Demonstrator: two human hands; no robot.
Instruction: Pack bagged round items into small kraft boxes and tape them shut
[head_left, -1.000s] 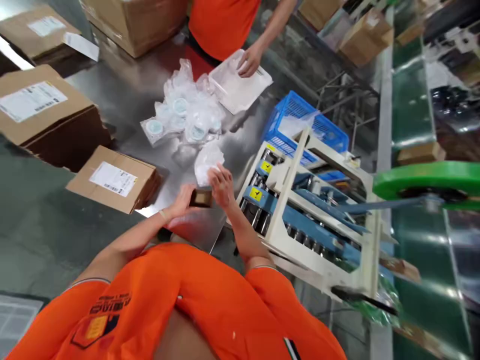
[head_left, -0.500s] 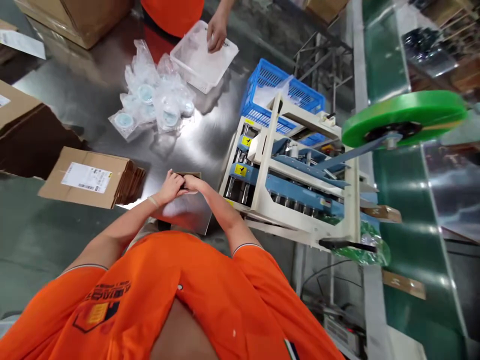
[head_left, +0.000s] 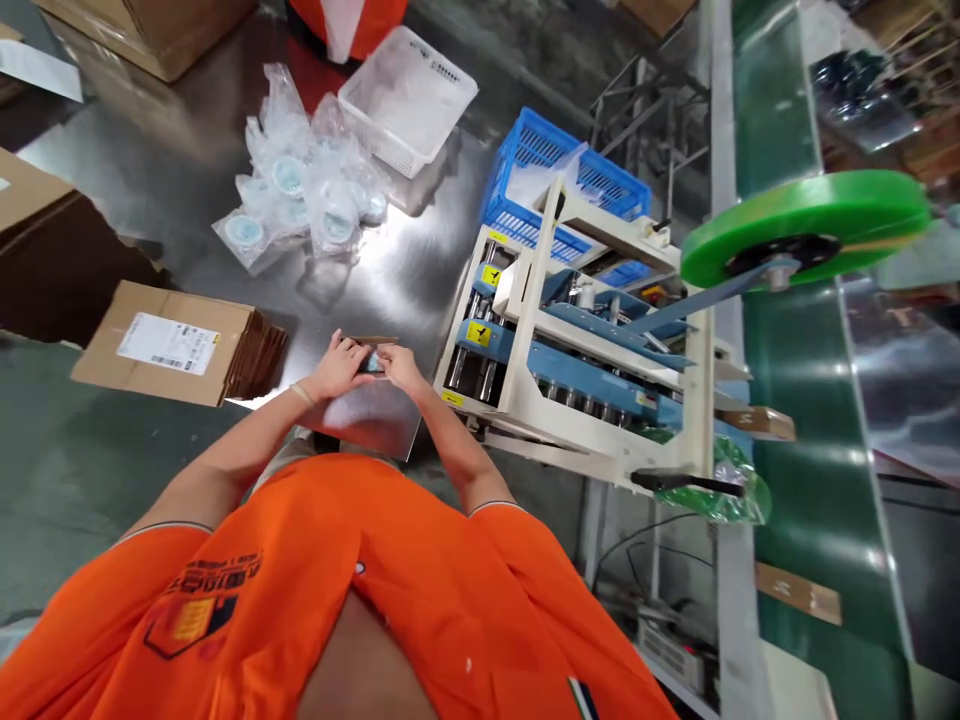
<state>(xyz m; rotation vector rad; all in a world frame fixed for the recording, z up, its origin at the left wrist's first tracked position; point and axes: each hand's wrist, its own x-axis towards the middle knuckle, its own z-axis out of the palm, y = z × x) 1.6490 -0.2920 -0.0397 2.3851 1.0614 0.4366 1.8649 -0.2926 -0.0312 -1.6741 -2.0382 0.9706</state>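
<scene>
Cardboard boxes [head_left: 45, 265] stand at the far left, with a flat carton [head_left: 176, 345] carrying a white label just right of them on the steel table [head_left: 409, 310]. Past that carton, the person's left hand [head_left: 336, 368], with a pale band [head_left: 301, 394] at the wrist, reaches in over the table. Its fingers [head_left: 349, 352] are curled together and pinch one side of a small brown piece [head_left: 369, 362], which has a dark, bluish patch on it. The piece is held between the two hands, just above the table, and the fingers hide most of it, so what it is cannot be told. The right hand [head_left: 401, 367] meets it from the other side, its fingers [head_left: 385, 356] closed on the piece.

Up the table lie clear plastic bags [head_left: 300, 175] holding round pale-blue discs, touching one another in a heap. A white plastic basket [head_left: 409, 100] sits just beside them, below a co-worker's orange shirt [head_left: 345, 15]. Further right are a blue plastic crate [head_left: 562, 170], a white-framed machine [head_left: 577, 370] with blue parts, a green reel [head_left: 802, 228] and a green conveyor belt [head_left: 772, 100].
</scene>
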